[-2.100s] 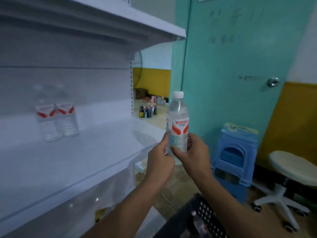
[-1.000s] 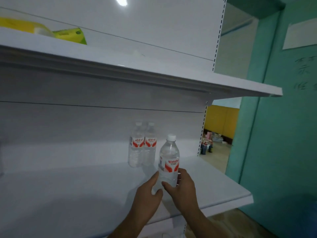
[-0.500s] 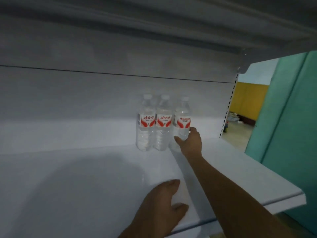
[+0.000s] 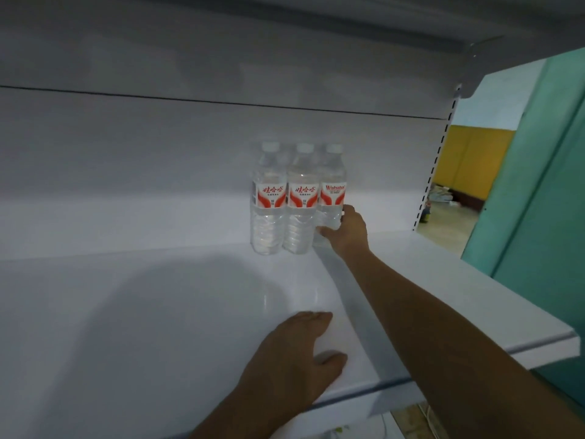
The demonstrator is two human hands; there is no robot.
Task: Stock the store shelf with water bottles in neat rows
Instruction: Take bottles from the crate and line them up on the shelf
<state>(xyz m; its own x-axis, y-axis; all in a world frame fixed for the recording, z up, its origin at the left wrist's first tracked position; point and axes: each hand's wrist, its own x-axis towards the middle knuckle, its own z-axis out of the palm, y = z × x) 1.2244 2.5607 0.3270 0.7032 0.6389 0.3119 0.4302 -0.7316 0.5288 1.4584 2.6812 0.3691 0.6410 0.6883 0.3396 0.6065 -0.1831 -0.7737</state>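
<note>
Three clear water bottles with red-and-white labels and white caps stand side by side against the back panel of the white shelf (image 4: 158, 312). My right hand (image 4: 346, 231) reaches deep into the shelf and grips the lower body of the rightmost bottle (image 4: 332, 185), which stands next to the middle bottle (image 4: 302, 198) and the left bottle (image 4: 269, 198). Near the front edge, my left hand (image 4: 294, 359) rests flat on the shelf surface, fingers straight and holding nothing.
An upper shelf (image 4: 285, 20) hangs low overhead. A slotted upright (image 4: 433, 172) marks the shelf's right end, with a teal door (image 4: 544, 185) and a yellow wall (image 4: 474, 160) beyond. The shelf surface is bare to the left of the bottles.
Both hands carried the third bottle from the right up to the shelf. My right hand set it beside the other two, and my left hand let go and dropped onto the shelf front.
</note>
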